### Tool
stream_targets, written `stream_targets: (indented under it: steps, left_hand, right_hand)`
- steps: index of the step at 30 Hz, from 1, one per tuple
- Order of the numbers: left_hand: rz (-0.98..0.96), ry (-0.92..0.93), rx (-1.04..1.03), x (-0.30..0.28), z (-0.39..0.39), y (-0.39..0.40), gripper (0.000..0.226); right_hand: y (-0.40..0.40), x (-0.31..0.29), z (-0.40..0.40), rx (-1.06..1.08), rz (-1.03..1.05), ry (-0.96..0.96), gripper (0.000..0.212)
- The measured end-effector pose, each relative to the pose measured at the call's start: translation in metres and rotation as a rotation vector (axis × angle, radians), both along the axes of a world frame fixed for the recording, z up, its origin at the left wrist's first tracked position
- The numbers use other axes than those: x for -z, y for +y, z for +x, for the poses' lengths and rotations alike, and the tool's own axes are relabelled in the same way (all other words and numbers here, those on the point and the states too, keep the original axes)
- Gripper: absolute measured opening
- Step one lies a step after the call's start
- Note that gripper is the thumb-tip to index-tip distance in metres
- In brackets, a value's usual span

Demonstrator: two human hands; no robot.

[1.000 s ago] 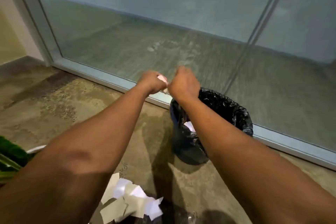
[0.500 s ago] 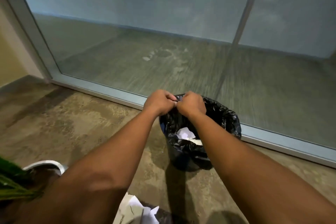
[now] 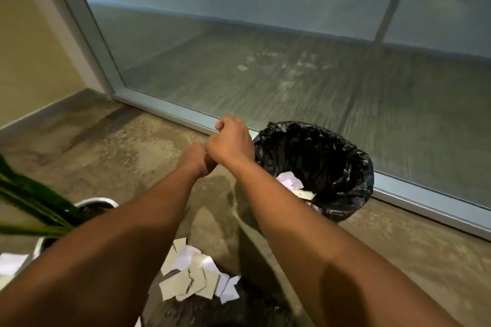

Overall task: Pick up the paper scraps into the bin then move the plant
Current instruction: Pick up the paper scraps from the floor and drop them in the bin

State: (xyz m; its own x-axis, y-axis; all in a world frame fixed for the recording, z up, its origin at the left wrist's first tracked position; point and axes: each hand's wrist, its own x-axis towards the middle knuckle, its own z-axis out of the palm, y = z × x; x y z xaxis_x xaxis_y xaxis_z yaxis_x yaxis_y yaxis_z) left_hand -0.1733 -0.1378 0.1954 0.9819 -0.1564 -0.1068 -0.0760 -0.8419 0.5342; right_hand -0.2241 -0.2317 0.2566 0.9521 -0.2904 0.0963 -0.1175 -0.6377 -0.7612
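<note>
- Glass wall panel (image 3: 265, 48), frosted, in a metal frame: beyond the fingers, filling the upper view; its bottom rail runs just past the knuckles.
- Concrete floor (image 3: 106, 146), mottled and stained: under both hands and everything below.
- Bin (image 3: 342, 194), lined with a black plastic bag: just right of the curled fingers, standing against the bottom rail. White paper scraps lie inside it (image 3: 289, 180), below and right of the right wrist.
- Plant (image 3: 32, 202), long green leaves in a white-rimmed pot: well to the left of the fingers and nearer the camera, partly behind the left forearm.
- Pile of paper scraps (image 3: 194, 279), white and grey torn pieces on the floor: nearer the camera than the fingers, between the two forearms. One more white piece (image 3: 10, 263) lies at the left edge by the pot.
- Right hand (image 3: 231, 143): fingers curled in, back of the hand up, beside the bin's left rim; touching the left hand. Whether it pinches any paper cannot be told.
- Left hand (image 3: 198, 159): fingers curled, tucked partly under the right hand; its contents hidden.
</note>
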Motion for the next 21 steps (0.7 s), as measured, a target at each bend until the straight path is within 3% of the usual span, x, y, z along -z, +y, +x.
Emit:
stream_targets:
  steps: [3,7,11,21]
  left_hand:
    - [0.054,0.09,-0.078,0.026,-0.015,0.039,0.012]
    - [0.059,0.125,-0.185,0.062,-0.044,0.078,0.031]
    - [0.105,0.235,-0.127,0.084,-0.064,0.087,0.005]
    - [0.36,0.313,0.042,0.138,-0.087,0.125,0.059]
  right_hand:
    - [0.026,0.036,-0.009,-0.11,-0.037,0.094,0.04]
    - [0.042,0.091,-0.014,-0.226,-0.048,0.283,0.059]
    - [0.056,0.124,-0.018,-0.312,-0.095,0.397,0.063]
    - [0.082,0.177,-0.022,-0.54,-0.255,0.589,0.05]
